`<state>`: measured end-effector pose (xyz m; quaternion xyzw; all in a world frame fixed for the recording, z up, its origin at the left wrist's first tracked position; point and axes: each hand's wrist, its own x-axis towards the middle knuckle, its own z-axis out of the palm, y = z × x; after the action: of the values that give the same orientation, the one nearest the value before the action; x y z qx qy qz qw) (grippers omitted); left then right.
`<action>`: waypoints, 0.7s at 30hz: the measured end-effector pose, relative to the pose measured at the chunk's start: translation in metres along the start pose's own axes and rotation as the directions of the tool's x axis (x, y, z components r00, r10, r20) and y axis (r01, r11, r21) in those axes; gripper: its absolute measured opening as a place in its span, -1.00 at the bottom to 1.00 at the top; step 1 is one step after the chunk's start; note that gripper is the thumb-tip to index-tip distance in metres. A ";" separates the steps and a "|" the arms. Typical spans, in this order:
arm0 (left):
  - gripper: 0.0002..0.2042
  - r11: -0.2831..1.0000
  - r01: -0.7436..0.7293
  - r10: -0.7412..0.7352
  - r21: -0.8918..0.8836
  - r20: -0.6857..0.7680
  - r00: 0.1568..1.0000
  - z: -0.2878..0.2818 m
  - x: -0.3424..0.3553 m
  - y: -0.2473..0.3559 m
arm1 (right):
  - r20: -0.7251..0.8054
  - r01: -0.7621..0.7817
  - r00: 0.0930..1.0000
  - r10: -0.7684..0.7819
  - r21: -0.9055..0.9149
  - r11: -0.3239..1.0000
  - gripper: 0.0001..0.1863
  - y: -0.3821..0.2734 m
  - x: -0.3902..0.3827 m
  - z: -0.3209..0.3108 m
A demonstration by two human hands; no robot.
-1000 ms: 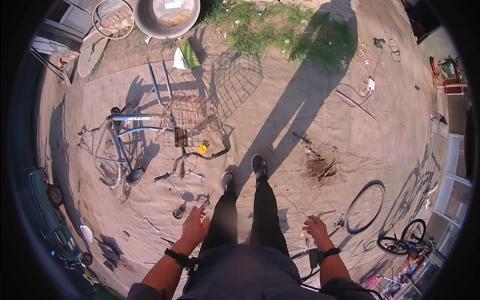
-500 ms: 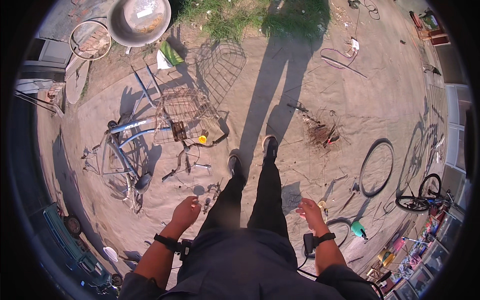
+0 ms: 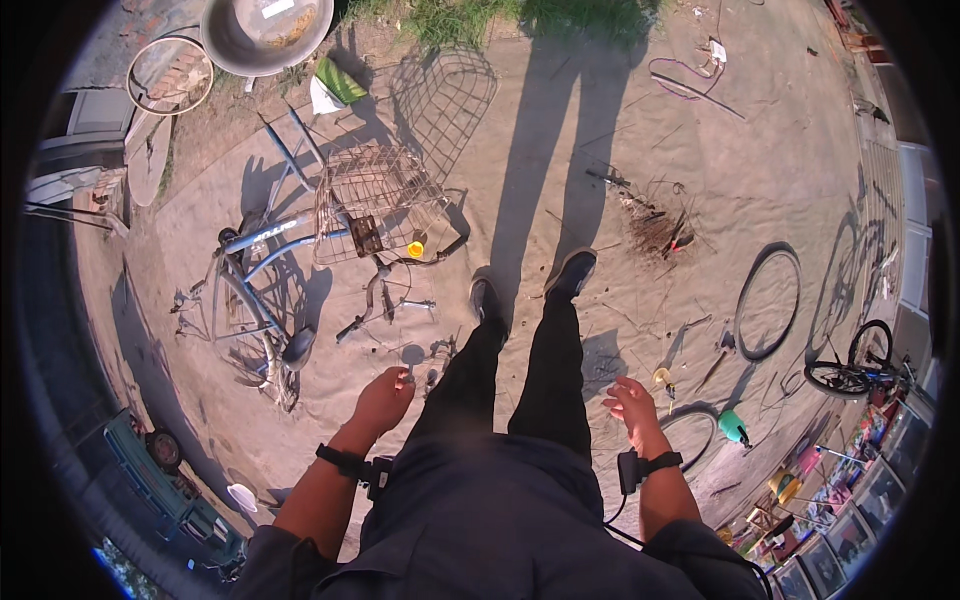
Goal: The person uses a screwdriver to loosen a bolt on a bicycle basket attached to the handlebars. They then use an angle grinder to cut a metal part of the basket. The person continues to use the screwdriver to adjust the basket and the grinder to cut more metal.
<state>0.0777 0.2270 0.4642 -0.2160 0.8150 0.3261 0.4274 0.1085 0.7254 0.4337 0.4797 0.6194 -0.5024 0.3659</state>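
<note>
I stand upright with both arms hanging at my sides. My left hand (image 3: 386, 398) is loosely curled beside my left thigh; a small greyish spot shows at its fingertips, too small to name. My right hand (image 3: 632, 405) hangs beyond my right thigh, fingers apart and nothing in them. Ahead on the left lies a blue bicycle frame (image 3: 283, 258) with a rusty wire basket (image 3: 375, 185), bent handlebars (image 3: 385, 275) and a dark saddle (image 3: 298, 348). A yellow cup-like piece (image 3: 416, 249) sits by the handlebars. Neither hand touches these parts.
A loose tyre (image 3: 767, 302) and a green bottle (image 3: 733, 427) lie to the right, past a heap of dry twigs (image 3: 660, 228). Another bicycle (image 3: 850, 375) lies far right. A large metal basin (image 3: 266, 45) stands far left; a green three-wheeled cart (image 3: 165, 485) is near left.
My feet have shifted, the right one stepping ahead and to the right. Both hands have swung slightly, and my right fingers show more spread. The parts on the ground look unmoved.
</note>
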 end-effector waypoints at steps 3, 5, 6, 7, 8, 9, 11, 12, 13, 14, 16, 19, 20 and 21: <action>-0.54 1.000 0.017 -0.017 -0.013 0.001 1.000 0.003 0.002 -0.009 | 0.012 0.001 1.000 -0.001 -0.006 1.000 -0.45 0.000 0.003 0.001; -0.53 0.999 0.041 -0.041 -0.021 0.000 0.999 0.006 0.002 -0.015 | 0.038 0.022 0.999 -0.021 -0.015 1.000 -0.46 -0.003 0.003 0.001; -0.53 0.999 0.035 -0.035 -0.019 -0.004 0.999 0.007 0.002 -0.016 | 0.039 0.024 0.999 -0.023 -0.018 1.000 -0.47 -0.005 0.004 0.001; -0.53 0.999 0.029 -0.029 -0.016 -0.007 1.000 0.007 0.002 -0.017 | 0.040 0.026 0.999 -0.025 -0.021 0.999 -0.47 -0.006 0.006 0.001; -0.53 1.000 0.023 -0.023 -0.014 -0.009 1.000 0.008 0.002 -0.017 | 0.041 0.028 0.999 -0.027 -0.023 0.999 -0.48 -0.007 0.006 0.001; -0.53 0.999 0.026 -0.027 -0.024 -0.010 1.000 0.009 0.002 -0.018 | 0.048 0.032 0.998 -0.031 -0.023 0.999 -0.48 -0.009 0.007 0.000; -0.54 0.999 0.033 -0.033 -0.042 -0.009 0.999 0.011 0.000 -0.018 | 0.063 0.040 0.997 -0.039 -0.021 0.999 -0.48 -0.011 0.008 -0.002; -0.54 0.999 0.028 -0.029 -0.046 -0.011 1.000 0.012 -0.001 -0.019 | 0.064 0.040 0.997 -0.038 -0.026 0.999 -0.48 -0.014 0.008 -0.002; -0.54 0.999 0.023 -0.024 -0.050 -0.012 1.000 0.013 -0.001 -0.019 | 0.065 0.040 0.997 -0.037 -0.032 0.999 -0.48 -0.017 0.006 -0.002; -0.54 0.998 0.019 -0.020 -0.053 -0.014 1.000 0.014 -0.002 -0.019 | 0.067 0.039 0.997 -0.037 -0.036 0.999 -0.48 -0.019 0.006 -0.002; -0.54 0.998 0.017 -0.017 -0.052 -0.013 1.000 0.015 -0.002 -0.019 | 0.066 0.033 0.997 -0.031 -0.031 0.999 -0.48 -0.018 0.009 -0.004; -0.57 0.999 0.023 -0.024 -0.045 -0.024 0.999 0.015 -0.004 -0.012 | 0.065 0.022 0.998 -0.020 -0.026 0.999 -0.48 -0.021 0.010 -0.006; -0.59 0.999 0.027 -0.028 -0.042 -0.030 0.999 0.015 -0.005 -0.009 | 0.065 0.018 0.998 -0.016 -0.026 1.000 -0.48 -0.023 0.010 -0.006; -0.59 0.999 0.025 -0.027 -0.039 -0.032 0.999 0.015 -0.004 -0.007 | 0.069 0.021 0.997 -0.019 -0.025 0.999 -0.48 -0.023 0.010 -0.007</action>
<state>0.0930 0.2330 0.4591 -0.2402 0.8125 0.3329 0.4140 0.0838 0.7340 0.4319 0.4512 0.6176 -0.5142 0.3881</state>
